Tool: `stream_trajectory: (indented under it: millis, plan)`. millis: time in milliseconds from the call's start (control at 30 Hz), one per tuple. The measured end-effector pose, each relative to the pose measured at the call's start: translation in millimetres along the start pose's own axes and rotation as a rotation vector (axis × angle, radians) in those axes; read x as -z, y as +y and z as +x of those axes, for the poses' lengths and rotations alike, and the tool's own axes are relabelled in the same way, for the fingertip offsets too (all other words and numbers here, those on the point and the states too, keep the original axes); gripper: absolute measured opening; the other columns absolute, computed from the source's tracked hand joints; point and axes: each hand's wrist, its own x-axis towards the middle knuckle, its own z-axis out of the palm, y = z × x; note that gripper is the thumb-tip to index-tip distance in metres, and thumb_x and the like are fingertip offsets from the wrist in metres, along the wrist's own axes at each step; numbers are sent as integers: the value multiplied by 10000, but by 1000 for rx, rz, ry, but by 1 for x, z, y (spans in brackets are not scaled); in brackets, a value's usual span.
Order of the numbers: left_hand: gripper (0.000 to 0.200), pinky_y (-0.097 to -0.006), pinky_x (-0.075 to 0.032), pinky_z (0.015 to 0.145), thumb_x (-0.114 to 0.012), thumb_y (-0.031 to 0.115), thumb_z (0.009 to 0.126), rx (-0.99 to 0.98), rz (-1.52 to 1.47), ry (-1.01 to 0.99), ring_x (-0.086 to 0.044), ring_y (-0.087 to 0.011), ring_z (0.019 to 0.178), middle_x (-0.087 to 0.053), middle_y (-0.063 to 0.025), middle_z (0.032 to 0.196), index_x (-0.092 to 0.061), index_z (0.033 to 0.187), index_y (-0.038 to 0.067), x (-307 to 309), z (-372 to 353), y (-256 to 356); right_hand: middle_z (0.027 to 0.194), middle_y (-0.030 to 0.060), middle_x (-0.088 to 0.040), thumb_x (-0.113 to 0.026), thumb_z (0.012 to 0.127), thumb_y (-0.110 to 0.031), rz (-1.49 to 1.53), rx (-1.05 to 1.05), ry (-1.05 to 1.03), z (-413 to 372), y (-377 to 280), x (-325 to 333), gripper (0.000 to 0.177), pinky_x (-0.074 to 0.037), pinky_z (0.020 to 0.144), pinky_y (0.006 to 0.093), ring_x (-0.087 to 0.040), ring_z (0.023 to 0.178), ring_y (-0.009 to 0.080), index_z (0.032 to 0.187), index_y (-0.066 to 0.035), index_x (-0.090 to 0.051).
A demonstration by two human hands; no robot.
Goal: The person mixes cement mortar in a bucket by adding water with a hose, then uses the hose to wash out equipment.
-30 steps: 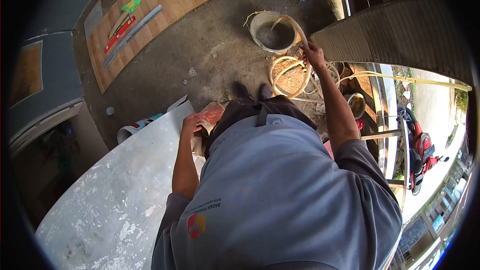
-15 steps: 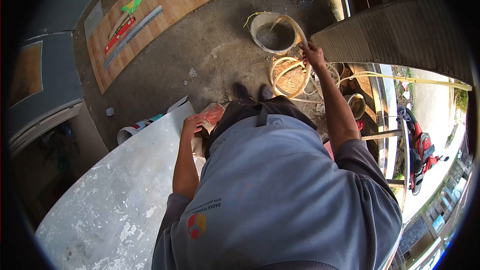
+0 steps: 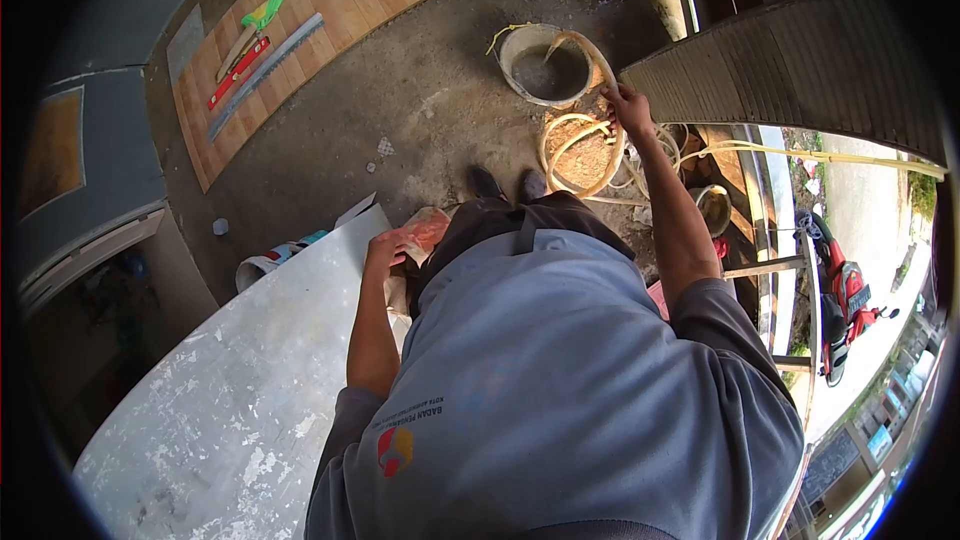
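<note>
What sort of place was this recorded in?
Probably a small building or renovation site: bare concrete floor, a bucket with a hose, held by the right hand, hanging into it, a saw and red level laid out nearby.

Concrete floor (image 3: 400, 110), wood-look panel (image 3: 330, 0), daylight

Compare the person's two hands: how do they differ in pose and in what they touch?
The right hand reaches far forward; the left hand sits close to the body. The right hand grips the hose over the bucket; the left hand rests at the table edge, beside a pink bag. Both are bare.
</note>
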Motion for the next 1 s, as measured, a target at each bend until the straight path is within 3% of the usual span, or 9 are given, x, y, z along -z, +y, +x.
stream_trajectory:
  millis: [133, 233, 733, 833, 1000]
  plan:
    - [271, -405, -515, 859, -556, 214, 910, -3, 3, -9, -614, -207, 1019, -660, -50, 1096, -635, 1144, 102, 0, 0, -1, 653, 34, -559, -680, 889, -255, -7, 11, 8, -2, -1, -1, 270, -458, 435, 257, -541, 490, 111, 1004, -12, -655]
    - [356, -391, -486, 856, -641, 262, 851, -14, -20, -18, -611, -179, 966, -699, -1, 1060, -627, 1172, 109, 2, 3, -6, 658, 34, -561, -683, 888, -255, 2, 8, 7, 0, 3, -1, 273, -459, 435, 257, -544, 493, 112, 1008, -12, -655]
    - [301, -380, -500, 836, -642, 233, 862, 0, -47, -6, -618, -163, 948, -700, 4, 1035, -644, 1138, 114, 3, 8, -13, 650, 29, -554, -686, 887, -262, -5, 22, 10, -3, 0, -1, 288, -457, 436, 257, -540, 494, 111, 1031, -16, -653]
    - [280, -414, -510, 863, -597, 223, 888, -11, -28, -9, -616, -218, 1019, -660, -55, 1067, -648, 1136, 104, 2, 7, -13, 642, 22, -548, -672, 896, -262, -12, 13, 4, -3, -4, -3, 272, -453, 430, 257, -533, 486, 108, 1019, -20, -656]
    - [296, -406, -520, 851, -618, 211, 884, 7, -39, 21, -624, -214, 1004, -669, -66, 1084, -642, 1151, 86, 4, 12, -15, 627, 17, -540, -665, 894, -269, -8, 30, 2, -5, -6, -2, 280, -449, 425, 255, -524, 473, 103, 1030, -25, -662]
